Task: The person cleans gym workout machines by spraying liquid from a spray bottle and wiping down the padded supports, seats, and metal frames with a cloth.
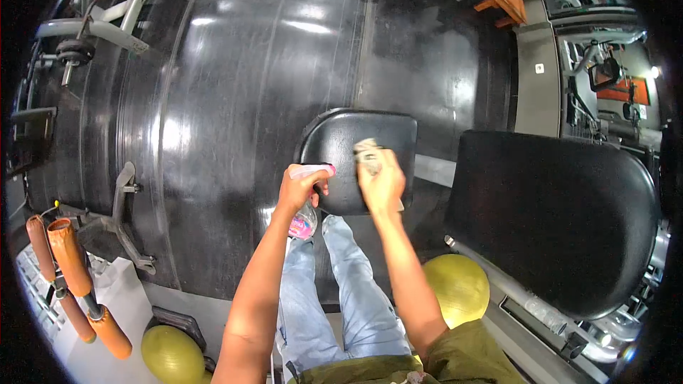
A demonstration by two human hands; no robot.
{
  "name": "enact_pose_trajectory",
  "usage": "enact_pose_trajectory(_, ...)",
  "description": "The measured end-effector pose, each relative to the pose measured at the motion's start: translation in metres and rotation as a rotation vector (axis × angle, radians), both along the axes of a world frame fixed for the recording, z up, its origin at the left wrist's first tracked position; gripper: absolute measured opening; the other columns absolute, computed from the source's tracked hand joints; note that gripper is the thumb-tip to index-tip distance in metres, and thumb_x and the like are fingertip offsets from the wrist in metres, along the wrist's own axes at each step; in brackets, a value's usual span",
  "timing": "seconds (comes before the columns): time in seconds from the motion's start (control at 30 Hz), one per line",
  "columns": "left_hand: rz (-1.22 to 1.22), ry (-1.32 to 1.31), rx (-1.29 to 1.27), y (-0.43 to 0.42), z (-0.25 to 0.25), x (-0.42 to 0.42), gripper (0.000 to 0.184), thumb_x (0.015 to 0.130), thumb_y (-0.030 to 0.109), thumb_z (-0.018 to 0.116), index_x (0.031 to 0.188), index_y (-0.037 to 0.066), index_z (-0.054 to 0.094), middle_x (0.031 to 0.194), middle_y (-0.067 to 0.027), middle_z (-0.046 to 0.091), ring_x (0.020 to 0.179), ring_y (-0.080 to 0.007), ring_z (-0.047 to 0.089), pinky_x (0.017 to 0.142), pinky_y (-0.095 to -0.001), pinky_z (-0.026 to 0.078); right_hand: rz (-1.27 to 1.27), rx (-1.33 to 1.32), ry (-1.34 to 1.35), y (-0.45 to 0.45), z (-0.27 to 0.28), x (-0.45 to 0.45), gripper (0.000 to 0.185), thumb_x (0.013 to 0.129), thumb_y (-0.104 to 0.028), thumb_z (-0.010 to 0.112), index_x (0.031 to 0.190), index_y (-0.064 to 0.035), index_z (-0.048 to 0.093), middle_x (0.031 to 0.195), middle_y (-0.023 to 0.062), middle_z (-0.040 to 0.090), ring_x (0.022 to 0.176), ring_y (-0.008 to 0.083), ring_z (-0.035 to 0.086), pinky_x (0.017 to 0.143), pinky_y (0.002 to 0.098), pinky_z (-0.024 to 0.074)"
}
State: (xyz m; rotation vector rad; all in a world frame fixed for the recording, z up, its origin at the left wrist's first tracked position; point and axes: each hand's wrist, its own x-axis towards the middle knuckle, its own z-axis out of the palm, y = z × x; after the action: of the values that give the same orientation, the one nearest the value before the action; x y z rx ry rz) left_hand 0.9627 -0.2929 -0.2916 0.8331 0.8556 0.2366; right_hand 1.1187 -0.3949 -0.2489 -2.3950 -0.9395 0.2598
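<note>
My left hand point(302, 186) is wrapped round the neck of a clear spray bottle point(302, 225) with a pink label and a pink nozzle, at the left edge of a black padded seat point(334, 135). In my right hand point(384, 181) is a crumpled patterned cloth point(367, 155), held over the seat's right half. Whether the cloth touches the pad is hard to tell. My fingers hide part of both the bottle and the cloth.
A large black backrest pad point(551, 220) stands at the right. Yellow-green balls point(457, 290) lie low on both sides. Orange padded rollers point(70, 256) are at the lower left, and an orange-brown stool point(506, 3) is at the upper right.
</note>
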Motion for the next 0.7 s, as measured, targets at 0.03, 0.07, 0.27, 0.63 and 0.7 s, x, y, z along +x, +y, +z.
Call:
enact_pose_trajectory(0.03, -0.001, 0.039, -0.010, 0.000, 0.001, 0.000, 0.026, 0.082, 0.024, 0.071, 0.078, -0.002, 0.073, 0.063, -0.0118, 0.066, 0.041, -0.0175, 0.057, 0.038, -0.0288, 0.041, 0.114, 0.029, 0.012, 0.009, -0.003, -0.010, 0.036, 0.074, -0.009, 0.074, 0.109, -0.0158, 0.072, 0.102, 0.0088, 0.067, 0.096, 0.0320, 0.067, 0.084, 0.0408, 0.0535)
enact_pose_trajectory(0.07, -0.004, 0.080, -0.020, 0.000, 0.002, 0.000, 0.027, 0.082, 0.024, 0.072, 0.079, -0.002, 0.074, 0.064, -0.0115, 0.067, 0.042, -0.0176, 0.058, 0.038, -0.0288, 0.042, 0.226, 0.060, 0.026, 0.016, -0.004, -0.020, 0.037, 0.073, -0.009, 0.074, 0.109, -0.0162, 0.072, 0.102, 0.0083, 0.067, 0.096, 0.0312, 0.067, 0.085, 0.0410, 0.0536)
enact_pose_trajectory(0.27, 0.064, 0.224, 0.048, -0.009, 0.019, 0.003, 0.033, 0.085, 0.031, 0.071, 0.086, -0.001, 0.075, 0.068, -0.0082, 0.067, 0.052, -0.0152, 0.062, 0.042, -0.0281, 0.044, 0.150, -0.056, 0.024, -0.004, 0.001, 0.027, 0.034, 0.071, -0.011, 0.076, 0.104, -0.0193, 0.074, 0.101, 0.0052, 0.067, 0.095, 0.0295, 0.067, 0.081, 0.0403, 0.0545)
enact_pose_trajectory(0.63, 0.204, 0.186, -0.026, 0.001, 0.034, 0.045, 0.041, 0.091, 0.034, 0.064, 0.107, -0.003, 0.069, 0.077, -0.0094, 0.066, 0.063, -0.0180, 0.065, 0.043, -0.0294, 0.047, 0.349, 0.059, 0.152, 0.067, 0.000, 0.031, 0.033, 0.074, -0.011, 0.074, 0.107, -0.0148, 0.073, 0.100, 0.0080, 0.066, 0.094, 0.0322, 0.066, 0.081, 0.0406, 0.0540)
enact_pose_trajectory(0.7, 0.195, 0.201, -0.067, 0.004, 0.033, 0.044, 0.043, 0.090, 0.036, 0.065, 0.107, -0.003, 0.068, 0.078, -0.0109, 0.067, 0.057, -0.0183, 0.063, 0.043, -0.0293, 0.047, 0.284, 0.006, 0.159, 0.059, -0.001, 0.048, 0.032, 0.074, -0.015, 0.076, 0.105, -0.0141, 0.073, 0.100, 0.0081, 0.067, 0.094, 0.0326, 0.066, 0.080, 0.0409, 0.0539)
